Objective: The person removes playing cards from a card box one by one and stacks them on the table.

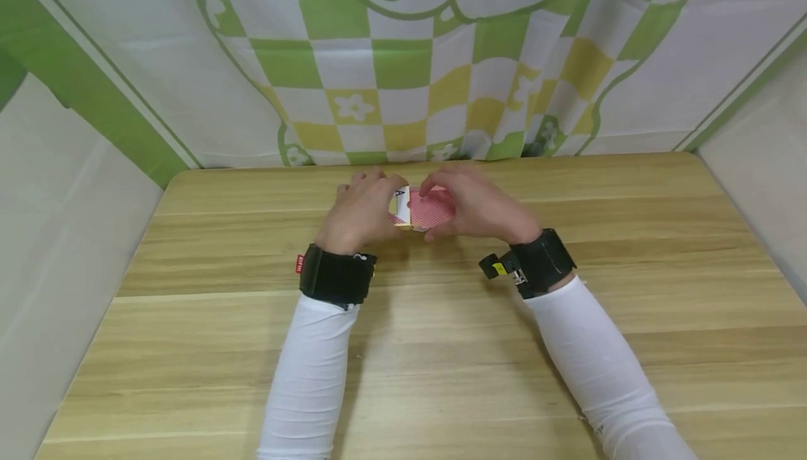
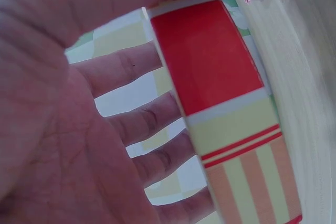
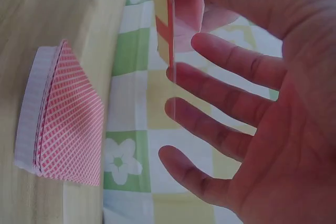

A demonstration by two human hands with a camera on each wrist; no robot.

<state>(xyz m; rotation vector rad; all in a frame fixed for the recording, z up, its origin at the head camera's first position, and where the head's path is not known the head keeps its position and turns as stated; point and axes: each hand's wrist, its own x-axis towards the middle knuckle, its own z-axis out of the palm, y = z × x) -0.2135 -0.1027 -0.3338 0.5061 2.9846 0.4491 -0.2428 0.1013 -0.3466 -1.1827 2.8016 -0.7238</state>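
My left hand (image 1: 361,211) grips a playing-card box (image 2: 210,61), thumb on one side and fingers behind it. In the left wrist view, its long narrow side is red, cream and striped; the head view shows a letter A on one end. Right of the box, my right hand (image 1: 485,204) hovers with spread, loosely bent fingers (image 3: 236,98). In the right wrist view its fingertips come close to the box's end; contact is unclear. Below, a deck of cards (image 3: 73,124) with red checked backs lies on the table. Part of the deck (image 1: 431,211) shows between both hands.
The wood-grained table (image 1: 429,362) stretches out on both sides and toward me. A green, white and yellow checked curtain (image 1: 403,61) hangs just behind its far edge. Pale wall-like surfaces stand at left and right. Each wrist wears a black strap (image 1: 337,274).
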